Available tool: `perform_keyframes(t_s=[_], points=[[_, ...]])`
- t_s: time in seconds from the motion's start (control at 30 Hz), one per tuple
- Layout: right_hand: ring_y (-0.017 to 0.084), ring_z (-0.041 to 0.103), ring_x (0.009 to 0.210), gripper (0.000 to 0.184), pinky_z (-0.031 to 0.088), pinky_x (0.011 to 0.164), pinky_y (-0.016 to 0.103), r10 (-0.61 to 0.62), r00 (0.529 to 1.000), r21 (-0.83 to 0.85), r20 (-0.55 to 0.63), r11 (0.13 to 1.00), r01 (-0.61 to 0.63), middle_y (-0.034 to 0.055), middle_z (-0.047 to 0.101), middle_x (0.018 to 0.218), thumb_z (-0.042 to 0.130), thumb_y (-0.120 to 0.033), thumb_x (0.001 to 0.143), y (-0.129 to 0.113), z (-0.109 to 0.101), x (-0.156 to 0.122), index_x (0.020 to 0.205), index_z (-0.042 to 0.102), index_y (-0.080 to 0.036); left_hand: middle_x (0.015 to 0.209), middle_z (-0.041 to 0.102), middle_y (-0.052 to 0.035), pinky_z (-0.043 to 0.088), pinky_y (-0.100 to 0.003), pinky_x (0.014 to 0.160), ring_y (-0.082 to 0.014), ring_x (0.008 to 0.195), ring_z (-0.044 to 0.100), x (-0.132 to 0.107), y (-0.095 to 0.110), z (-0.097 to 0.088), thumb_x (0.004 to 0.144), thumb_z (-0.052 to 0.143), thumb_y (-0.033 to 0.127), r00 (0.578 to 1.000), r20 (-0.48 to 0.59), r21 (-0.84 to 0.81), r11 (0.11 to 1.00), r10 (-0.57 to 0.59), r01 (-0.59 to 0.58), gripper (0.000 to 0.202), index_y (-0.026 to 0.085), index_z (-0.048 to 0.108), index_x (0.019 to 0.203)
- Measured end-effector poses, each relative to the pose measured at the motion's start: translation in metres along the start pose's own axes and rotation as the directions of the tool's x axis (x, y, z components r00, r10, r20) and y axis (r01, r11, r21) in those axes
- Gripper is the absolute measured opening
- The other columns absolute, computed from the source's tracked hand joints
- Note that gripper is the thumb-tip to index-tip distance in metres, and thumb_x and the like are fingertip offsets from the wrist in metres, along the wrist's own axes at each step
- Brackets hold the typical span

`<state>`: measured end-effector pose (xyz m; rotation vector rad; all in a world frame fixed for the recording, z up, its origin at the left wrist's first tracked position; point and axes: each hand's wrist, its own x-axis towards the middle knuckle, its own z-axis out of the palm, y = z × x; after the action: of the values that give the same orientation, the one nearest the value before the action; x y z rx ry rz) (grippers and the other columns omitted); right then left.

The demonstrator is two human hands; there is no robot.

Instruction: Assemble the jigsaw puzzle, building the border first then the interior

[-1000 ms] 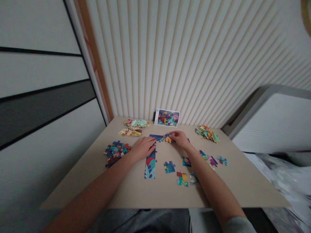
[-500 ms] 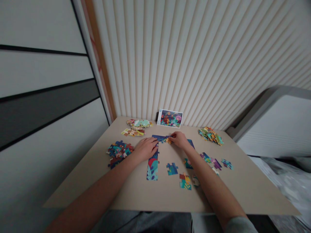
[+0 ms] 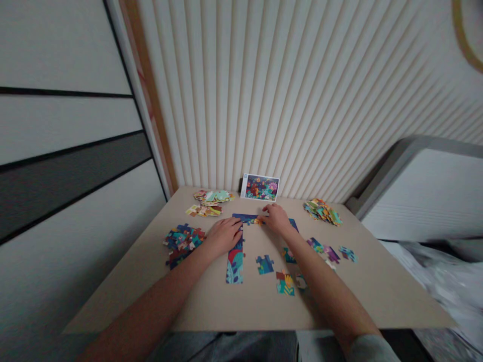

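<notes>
Nearest the person, on the beige table (image 3: 226, 309), a red, yellow and teal puzzle piece (image 3: 285, 283) lies well short of the right hand, with a greyish piece (image 3: 301, 281) beside it, partly behind the right forearm. A little farther off, a loose blue piece (image 3: 265, 264) sits between and below the two hands. The joined left column (image 3: 234, 265) of the puzzle runs toward the person from under the left hand (image 3: 225, 235), which rests flat, palm down, holding nothing. Right of the right forearm lie a purple piece (image 3: 332, 254) and a blue striped piece (image 3: 347, 254); a dark heap (image 3: 184, 242) is just left of the left hand. The right hand (image 3: 277, 219) is curled over the top row (image 3: 247, 218); whether its fingertips pinch a piece cannot be told. Beyond the hands are a pale pile (image 3: 214, 197) to the left, an orange-green pile (image 3: 322, 211) to the right, and a picture card (image 3: 260, 187) standing against the pleated wall (image 3: 226, 90).
</notes>
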<state>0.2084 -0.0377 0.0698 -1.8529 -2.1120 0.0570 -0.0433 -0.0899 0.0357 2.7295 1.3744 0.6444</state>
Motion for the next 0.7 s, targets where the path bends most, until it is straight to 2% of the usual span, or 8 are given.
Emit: perform_keyframes(t_s=[0.1,0.2,0.3,0.47,0.6,0.7], points=[[0.024,0.063,0.110,0.035,0.044,0.095,0.033,-0.066,0.998,0.061,-0.012,0.996,0.067,0.0103,0.071,0.118,0.062,-0.043,0.095,0.019,-0.003,-0.011,0.122,0.071,-0.022,0.139,0.062,-0.0098,0.043,-0.043,0.110,-0.0263,0.127,0.057,-0.001,0.000,0.001,0.101,0.048,0.035,1.000,0.002,0.019,1.000,-0.006,0.006,0.038,0.021,0.065,0.131],[0.027,0.057,0.125,0.040,0.040,0.104,0.039,-0.175,0.985,0.088,-0.003,0.981,0.174,0.0090,0.066,0.134,0.059,-0.046,0.096,0.040,-0.002,-0.024,0.130,0.068,-0.026,0.139,0.063,-0.0093,0.043,-0.043,0.111,-0.0261,0.128,0.057,-0.001,0.000,0.000,0.101,0.047,0.036,1.000,-0.002,0.019,1.000,-0.008,0.008,0.037,0.022,0.066,0.130],[0.027,0.054,0.130,0.042,0.038,0.108,0.043,-0.222,0.975,0.109,0.031,0.970,0.217,0.0076,0.063,0.140,0.059,-0.045,0.096,0.052,0.004,-0.034,0.134,0.065,-0.029,0.140,0.062,-0.0098,0.040,-0.045,0.113,-0.0256,0.130,0.056,0.000,0.003,-0.001,0.103,0.042,0.036,1.000,-0.001,0.018,1.000,0.010,-0.010,0.039,0.021,0.064,0.132],[0.025,0.057,0.126,0.034,0.040,0.108,0.040,-0.254,0.967,0.137,0.018,0.959,0.250,0.0057,0.066,0.135,0.056,-0.043,0.099,0.055,0.012,-0.035,0.128,0.070,-0.031,0.153,0.050,-0.0093,0.031,-0.048,0.120,-0.0259,0.142,0.044,0.009,0.011,0.003,0.105,0.038,0.038,0.993,0.048,0.003,0.994,0.107,-0.108,0.047,0.022,0.051,0.147],[0.023,0.058,0.122,0.032,0.042,0.105,0.039,-0.269,0.963,0.138,-0.014,0.953,0.268,0.0054,0.067,0.131,0.055,-0.041,0.100,0.056,0.013,-0.034,0.127,0.070,-0.031,0.163,0.037,-0.0082,0.026,-0.053,0.122,-0.0292,0.148,0.036,0.022,0.013,0.015,0.104,0.036,0.047,0.983,0.152,-0.006,0.994,0.105,-0.105,0.054,0.028,0.039,0.155],[0.023,0.058,0.121,0.031,0.041,0.104,0.039,-0.255,0.967,0.121,-0.031,0.959,0.256,0.0054,0.067,0.130,0.055,-0.039,0.100,0.058,0.015,-0.035,0.127,0.069,-0.031,0.165,0.031,-0.0068,0.022,-0.055,0.123,-0.0295,0.152,0.029,0.030,0.011,0.021,0.104,0.034,0.051,0.971,0.220,-0.014,0.996,0.094,-0.093,0.057,0.030,0.035,0.157]])
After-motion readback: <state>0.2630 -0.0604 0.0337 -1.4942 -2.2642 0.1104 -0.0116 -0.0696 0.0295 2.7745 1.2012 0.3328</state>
